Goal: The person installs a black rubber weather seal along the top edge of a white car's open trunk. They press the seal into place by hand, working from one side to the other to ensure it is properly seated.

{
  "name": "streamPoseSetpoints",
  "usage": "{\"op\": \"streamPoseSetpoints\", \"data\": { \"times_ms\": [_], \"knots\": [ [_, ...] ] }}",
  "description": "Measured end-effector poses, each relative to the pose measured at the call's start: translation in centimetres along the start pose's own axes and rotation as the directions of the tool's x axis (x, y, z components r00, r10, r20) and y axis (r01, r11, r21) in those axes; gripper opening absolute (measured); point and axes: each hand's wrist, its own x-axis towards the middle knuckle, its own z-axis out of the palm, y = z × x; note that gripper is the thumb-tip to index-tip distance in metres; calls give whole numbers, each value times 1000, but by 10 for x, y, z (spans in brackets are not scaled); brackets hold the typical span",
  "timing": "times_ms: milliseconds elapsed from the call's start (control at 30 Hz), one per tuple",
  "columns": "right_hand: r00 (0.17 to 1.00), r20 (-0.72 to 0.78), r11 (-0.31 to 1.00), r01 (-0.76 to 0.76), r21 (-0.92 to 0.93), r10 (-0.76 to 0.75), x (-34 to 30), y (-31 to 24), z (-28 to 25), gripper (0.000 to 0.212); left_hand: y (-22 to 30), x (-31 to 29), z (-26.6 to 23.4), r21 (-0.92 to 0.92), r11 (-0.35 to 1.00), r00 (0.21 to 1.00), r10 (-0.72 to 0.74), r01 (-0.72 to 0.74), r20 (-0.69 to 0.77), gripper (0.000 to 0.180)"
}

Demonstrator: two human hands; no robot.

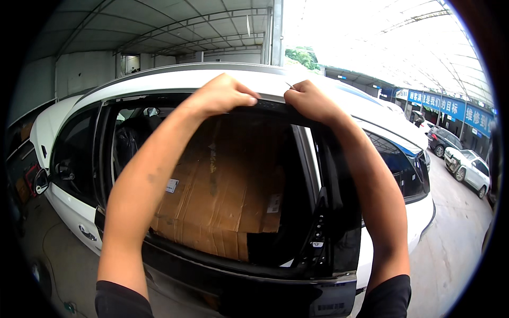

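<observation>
Under the workshop roof [175, 24], the black door [249, 289], bottom cut off, stands by the white car [159, 82]; left hand [225, 96] and right hand [313, 100] curl at the door's top edge, closure and hold impossible to tell.

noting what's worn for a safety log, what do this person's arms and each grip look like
The left sleeve and right sleeve are black and short, leaving both forearms bare. The left forearm has small dark smudges. The left grip and right grip are ungloved human hands; no watch or bracelet shows.
</observation>
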Motion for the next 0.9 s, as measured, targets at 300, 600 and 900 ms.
{"op": "streamPoseSetpoints", "data": {
  "times_ms": [300, 600, 900],
  "knots": [
    [1000, -16, 1000, 5, 29, -5, 3, 12, 3, 31, 21, 9, 21, 9, 999, 998, 50, -50, 47, 27],
    [999, -43, 1000, 13, -20, -13, 2, 7, 5, 34, 17, 9, 18, 26, 999, 997, 42, -44, 64, 31],
    [995, -91, 999, 29, -14, -30, 6, 11, 10, 32, 11, 13, 15, 41, 994, 991, 97, -101, 92, 29]
  ]
}}
